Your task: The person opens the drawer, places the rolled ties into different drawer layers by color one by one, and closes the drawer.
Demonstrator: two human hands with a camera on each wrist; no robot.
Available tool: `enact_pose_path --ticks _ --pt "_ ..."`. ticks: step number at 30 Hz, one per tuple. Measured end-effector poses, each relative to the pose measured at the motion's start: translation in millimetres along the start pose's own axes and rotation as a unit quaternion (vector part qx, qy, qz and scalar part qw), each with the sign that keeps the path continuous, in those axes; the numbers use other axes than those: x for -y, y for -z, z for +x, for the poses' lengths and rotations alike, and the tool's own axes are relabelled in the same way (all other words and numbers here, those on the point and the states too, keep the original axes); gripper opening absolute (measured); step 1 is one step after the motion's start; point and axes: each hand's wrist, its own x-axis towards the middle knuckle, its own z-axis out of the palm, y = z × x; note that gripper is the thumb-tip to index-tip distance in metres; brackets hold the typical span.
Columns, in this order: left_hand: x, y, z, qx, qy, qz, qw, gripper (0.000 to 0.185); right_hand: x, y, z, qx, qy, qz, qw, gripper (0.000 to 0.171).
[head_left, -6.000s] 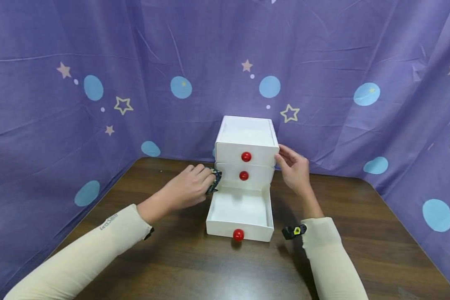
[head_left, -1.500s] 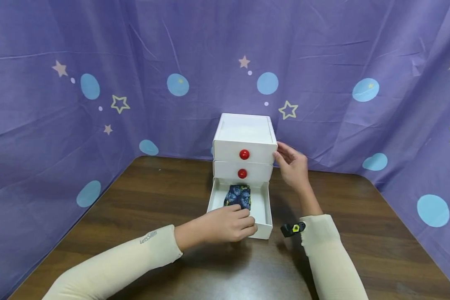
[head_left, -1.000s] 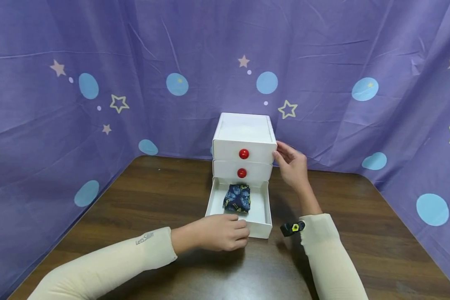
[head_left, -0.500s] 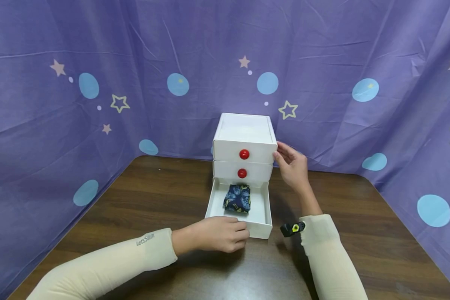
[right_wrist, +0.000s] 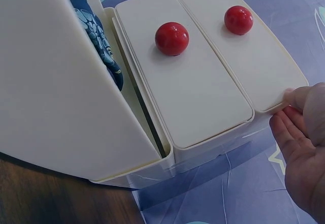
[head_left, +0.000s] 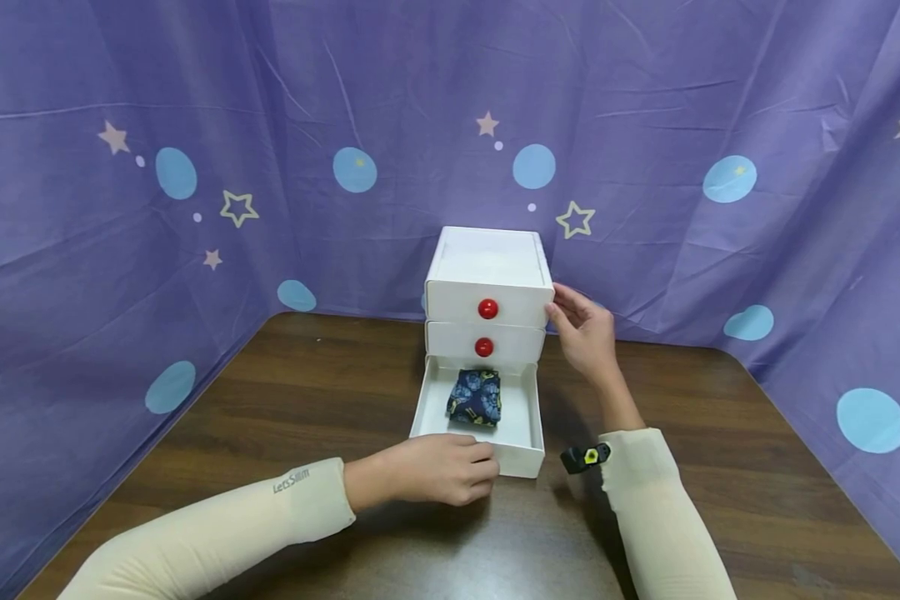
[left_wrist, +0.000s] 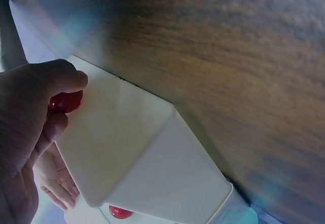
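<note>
A white three-drawer cabinet point(head_left: 487, 257) stands on the table, its bottom drawer point(head_left: 522, 460) pulled out. Inside that drawer lies a folded dark blue patterned cloth point(head_left: 475, 397). My left hand point(head_left: 446, 471) is at the drawer's front; in the left wrist view its thumb and fingers pinch the red knob point(left_wrist: 66, 101), which the hand hides in the head view. My right hand point(head_left: 588, 337) holds the cabinet's upper right corner. In the right wrist view the thumb rests on the front edge and the fingers lie against the side.
Red knobs mark the closed top drawer point(head_left: 457, 300) and middle drawer point(head_left: 450, 340). The brown wooden table point(head_left: 330, 375) extends to both sides. A purple curtain point(head_left: 420, 100) with stars and dots hangs behind and beside it.
My left hand has laid the cloth in the bottom drawer, let go of it and moved to the drawer's knob. My right hand stays at the cabinet. Over the last second almost nothing moves.
</note>
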Motion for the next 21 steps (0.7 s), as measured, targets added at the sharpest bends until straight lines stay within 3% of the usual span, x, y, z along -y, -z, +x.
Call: enact_pose_path --ticks 21 --pt "2.4 0.6 2.5 0.014 0.002 -0.002 0.9999 0.016 1.0 0.7 -0.5 0.003 0.000 -0.001 1.000 0.034"
